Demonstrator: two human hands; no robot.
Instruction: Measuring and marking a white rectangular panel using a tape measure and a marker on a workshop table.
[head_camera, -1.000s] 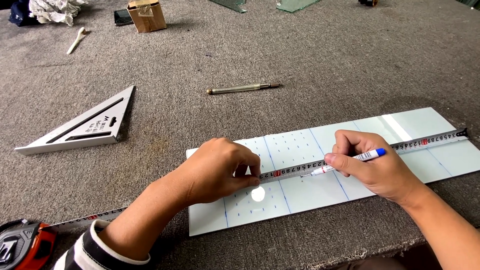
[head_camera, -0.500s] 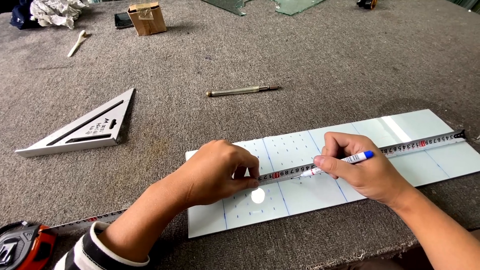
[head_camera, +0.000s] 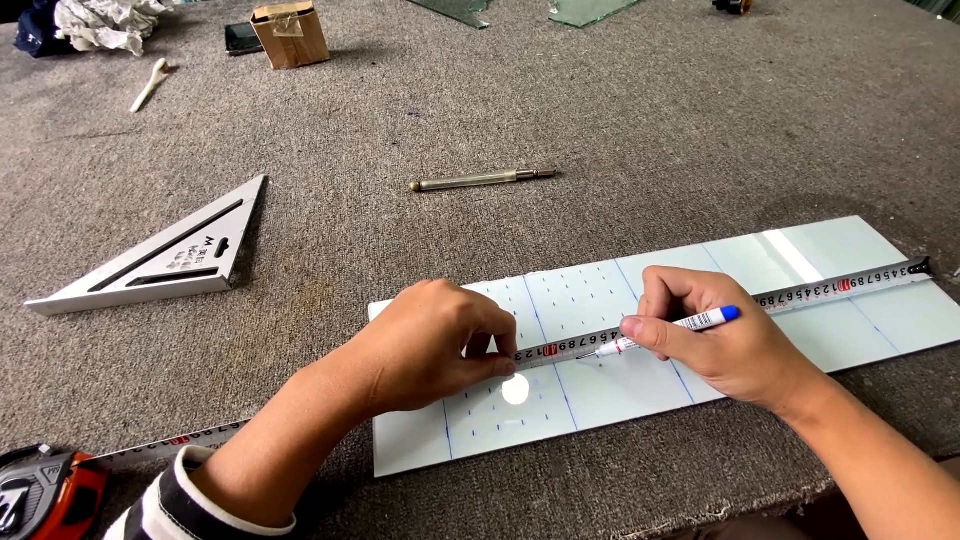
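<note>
One tape measure (head_camera: 820, 292) lies along one pale glass sheet (head_camera: 850, 330) on the surface. The left hand (head_camera: 430, 345), fingers curled, pins the tape down; just right, the right hand (head_camera: 725, 345) pinches one blue-capped marker (head_camera: 665, 331), tip at the tape's edge.

I see a silver triangle ruler (head_camera: 160, 255) lying flat on the grey carpet (head_camera: 650, 120). Right of the triangle ruler lies a thin metal cutter tool (head_camera: 483, 180). Far behind the triangle ruler stands a small brown box (head_camera: 290, 33), with a dark flat thing (head_camera: 243, 38) beside it. A little white stick (head_camera: 148, 86) and a crumpled cloth (head_camera: 105, 22) lie behind the triangle ruler too.
</note>
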